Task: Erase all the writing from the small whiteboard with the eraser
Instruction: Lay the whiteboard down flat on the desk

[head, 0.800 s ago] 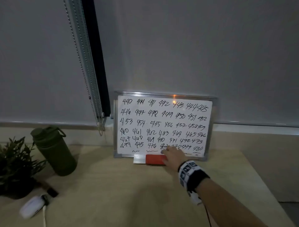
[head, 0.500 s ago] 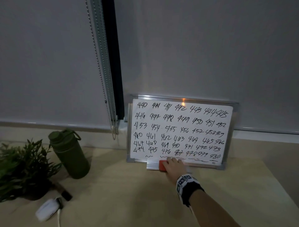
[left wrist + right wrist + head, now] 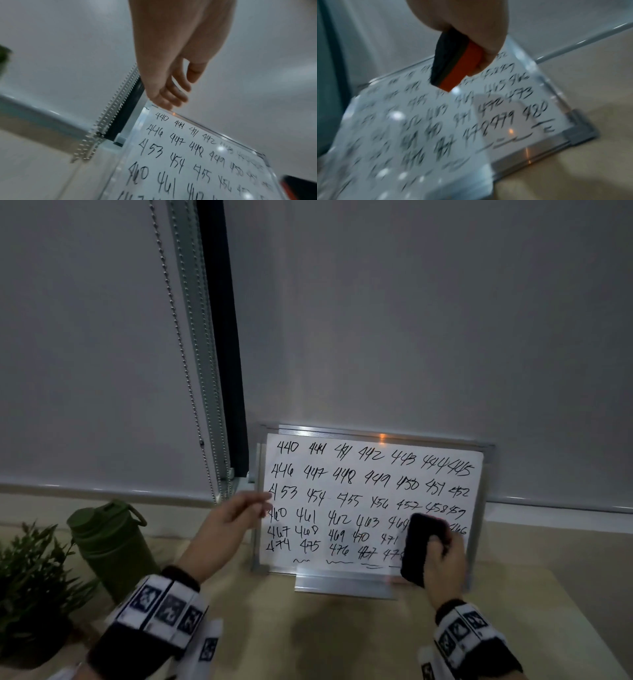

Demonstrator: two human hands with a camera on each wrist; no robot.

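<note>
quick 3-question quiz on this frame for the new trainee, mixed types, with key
1. True or false: the right hand holds the eraser.
2. Which side of the whiteboard is the left hand at? A) left edge B) bottom tray C) right edge
3. Fill in: the bottle stands between the plant and the ____.

Key
1. True; fingers curl round it, its dark felt facing the camera in the head view.
2. A; whether it touches the frame cannot be told.
3. whiteboard.
</note>
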